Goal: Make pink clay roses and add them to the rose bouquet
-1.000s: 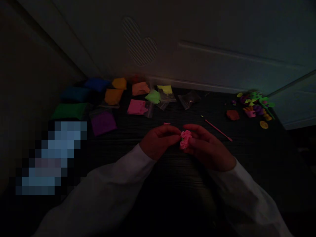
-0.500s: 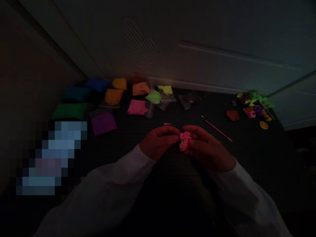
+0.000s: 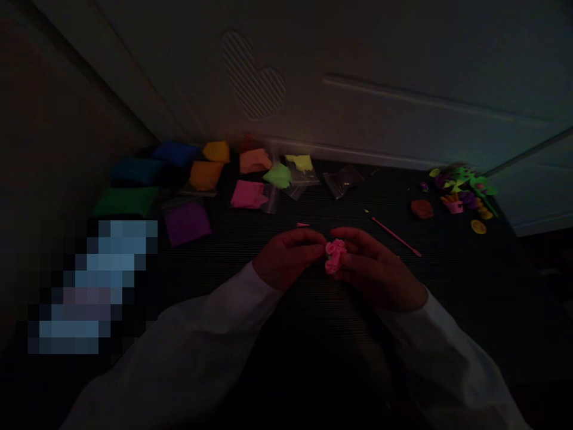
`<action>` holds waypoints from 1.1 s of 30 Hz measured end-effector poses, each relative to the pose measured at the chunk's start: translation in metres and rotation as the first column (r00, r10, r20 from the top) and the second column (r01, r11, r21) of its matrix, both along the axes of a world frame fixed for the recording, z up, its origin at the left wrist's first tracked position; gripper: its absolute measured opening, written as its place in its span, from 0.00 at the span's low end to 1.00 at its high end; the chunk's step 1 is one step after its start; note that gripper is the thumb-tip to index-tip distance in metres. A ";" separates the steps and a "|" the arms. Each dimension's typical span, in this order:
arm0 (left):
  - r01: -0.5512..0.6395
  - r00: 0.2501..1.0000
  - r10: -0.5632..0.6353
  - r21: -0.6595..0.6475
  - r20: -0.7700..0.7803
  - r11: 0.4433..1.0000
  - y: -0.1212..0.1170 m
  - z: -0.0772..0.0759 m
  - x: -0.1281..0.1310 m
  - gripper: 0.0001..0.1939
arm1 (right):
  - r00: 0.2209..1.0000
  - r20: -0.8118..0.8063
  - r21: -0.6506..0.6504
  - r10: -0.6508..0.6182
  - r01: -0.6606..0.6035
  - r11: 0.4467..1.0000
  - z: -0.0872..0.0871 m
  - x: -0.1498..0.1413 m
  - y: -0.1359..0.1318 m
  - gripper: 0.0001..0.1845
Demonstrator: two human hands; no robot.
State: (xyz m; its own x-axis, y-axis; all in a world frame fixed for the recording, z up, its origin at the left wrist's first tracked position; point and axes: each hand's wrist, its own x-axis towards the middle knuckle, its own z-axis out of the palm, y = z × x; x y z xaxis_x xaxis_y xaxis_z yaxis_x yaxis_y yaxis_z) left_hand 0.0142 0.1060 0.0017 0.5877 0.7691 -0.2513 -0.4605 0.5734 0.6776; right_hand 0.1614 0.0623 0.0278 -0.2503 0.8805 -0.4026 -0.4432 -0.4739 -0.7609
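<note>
Flowers [image 3: 335, 257], pink and bunched, sit above the worktop [image 3: 242, 239], clamped by the curled right hand [image 3: 385, 272]; the left hand [image 3: 290, 258] meets their edge, its grip unclear. Since a second ago, the flowers have dipped slightly.

Two hands [image 3: 292, 258], one pink flower cluster [image 3: 334, 258], one pink rod [image 3: 396, 236], two blue packets [image 3: 175, 153], two amber packets [image 3: 206, 175], one purple packet [image 3: 188, 224], one dark-green packet [image 3: 126, 202].

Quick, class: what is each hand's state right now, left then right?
Left hand: closed at the edge of the pink flower cluster; whether holding it cannot be told.
Right hand: holding the pink flower cluster.
</note>
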 end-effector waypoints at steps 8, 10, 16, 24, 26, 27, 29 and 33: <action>0.025 1.000 -0.025 0.045 -0.007 0.999 -0.002 -0.004 -0.001 0.06 | 0.996 -0.074 0.000 0.056 -0.056 0.998 -0.002 0.004 0.001 0.17; 0.026 1.000 -0.026 0.045 -0.006 0.999 -0.002 -0.004 -0.001 0.06 | 0.995 -0.084 -0.001 0.062 -0.062 0.998 -0.001 0.004 0.000 0.17; 0.028 1.000 -0.028 0.041 0.009 0.999 -0.001 -0.004 -0.001 0.06 | 0.995 -0.079 0.003 0.063 -0.063 0.998 -0.001 0.004 -0.001 0.16; 0.025 1.000 -0.026 0.051 0.012 0.998 -0.001 -0.001 0.000 0.06 | 0.998 -0.048 0.003 0.051 -0.051 0.999 0.000 0.002 0.000 0.16; 0.017 1.000 -0.018 0.045 0.004 0.999 -0.001 -0.001 0.000 0.07 | 0.998 -0.044 0.001 0.047 -0.047 0.999 -0.001 0.002 0.000 0.17; 0.012 1.000 -0.012 0.044 -0.001 0.999 -0.001 -0.001 0.001 0.07 | 0.998 -0.041 0.000 0.045 -0.045 0.999 -0.001 0.002 0.000 0.17; 0.004 1.000 -0.003 0.050 -0.009 0.999 -0.001 -0.001 0.001 0.07 | 0.999 -0.031 -0.006 0.041 -0.042 0.999 -0.001 0.001 0.000 0.17; -0.018 0.999 0.020 0.066 -0.033 0.998 -0.001 -0.002 0.001 0.06 | 0.999 -0.036 -0.002 0.036 -0.037 0.999 -0.001 0.001 0.000 0.17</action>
